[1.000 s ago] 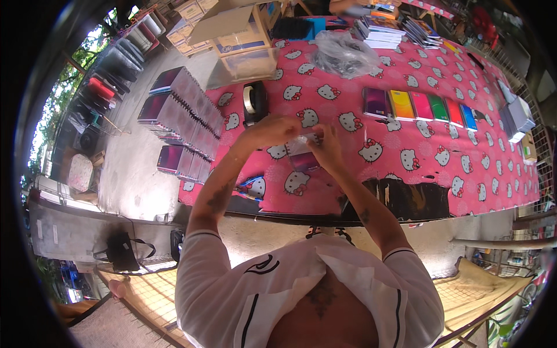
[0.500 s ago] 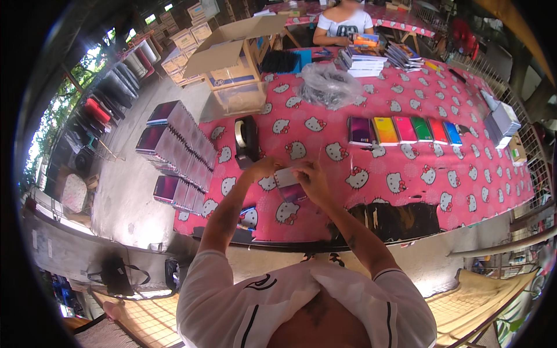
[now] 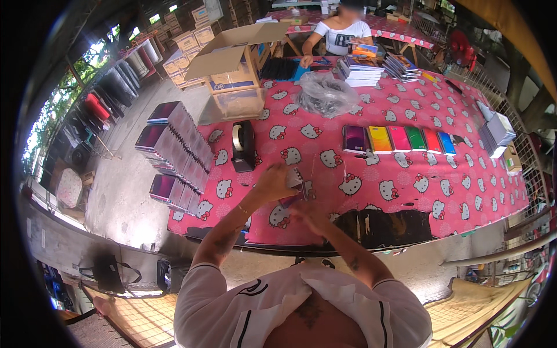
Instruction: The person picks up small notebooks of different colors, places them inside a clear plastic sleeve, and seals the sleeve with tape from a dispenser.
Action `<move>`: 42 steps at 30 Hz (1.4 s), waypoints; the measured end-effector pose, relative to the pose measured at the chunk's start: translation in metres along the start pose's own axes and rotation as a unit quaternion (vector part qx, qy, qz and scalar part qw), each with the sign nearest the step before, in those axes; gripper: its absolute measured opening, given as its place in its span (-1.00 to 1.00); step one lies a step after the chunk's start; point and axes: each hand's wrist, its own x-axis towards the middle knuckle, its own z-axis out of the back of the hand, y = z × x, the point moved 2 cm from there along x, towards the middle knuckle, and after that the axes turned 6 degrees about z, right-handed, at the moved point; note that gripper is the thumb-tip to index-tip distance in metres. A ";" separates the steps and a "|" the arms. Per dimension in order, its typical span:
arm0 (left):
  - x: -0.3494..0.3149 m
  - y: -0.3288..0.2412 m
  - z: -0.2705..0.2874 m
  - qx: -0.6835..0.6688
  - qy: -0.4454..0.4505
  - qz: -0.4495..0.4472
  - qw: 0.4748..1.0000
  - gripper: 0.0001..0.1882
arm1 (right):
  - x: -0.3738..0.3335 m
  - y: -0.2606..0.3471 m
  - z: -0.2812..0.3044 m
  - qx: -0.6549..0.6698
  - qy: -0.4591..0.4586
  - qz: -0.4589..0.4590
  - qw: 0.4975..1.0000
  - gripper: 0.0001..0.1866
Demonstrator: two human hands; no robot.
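Observation:
A small purple spiral notebook [image 3: 292, 200] lies at the near middle of the table, partly hidden by my hands. My left hand [image 3: 275, 184] grips it from the left, thumb across its upper part and fingers on its far side. At the notebook's near right corner is my right hand [image 3: 310, 217], smeared by motion, so its fingers are unclear. A black tape dispenser [image 3: 243, 146] with a roll of tape stands just beyond my left hand. To the left rise tall stacks of purple spiral notebooks [image 3: 174, 145].
A row of coloured notebooks [image 3: 400, 139] lies right of centre. Crumpled clear plastic [image 3: 326, 94] and an open cardboard box [image 3: 232, 72] are farther back. Across the pink table [image 3: 371, 174], a person [image 3: 342, 35] sits behind piles of books [image 3: 360, 71]. Dark torn patches mark the near edge.
My left hand has shifted right over the notebook. My right hand has dropped from its far edge toward me. The person opposite has reached an arm out to the table.

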 end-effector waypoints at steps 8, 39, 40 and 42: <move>-0.070 0.044 -0.071 -0.491 -0.129 0.089 0.857 -0.23 | 0.004 0.044 0.028 0.169 -0.071 0.166 0.969 -0.47; -0.056 0.061 0.025 -0.492 0.036 0.016 0.870 -0.78 | -0.033 0.131 -0.068 -0.667 -0.177 0.276 0.669 -0.65; -0.055 0.058 0.026 -0.490 0.033 0.011 0.871 -0.78 | -0.027 0.125 -0.064 -0.705 -0.145 0.241 0.651 -0.66; -0.052 0.052 0.025 -0.486 0.034 -0.004 0.873 -0.79 | -0.021 0.115 -0.060 -0.721 -0.118 0.252 0.634 -0.68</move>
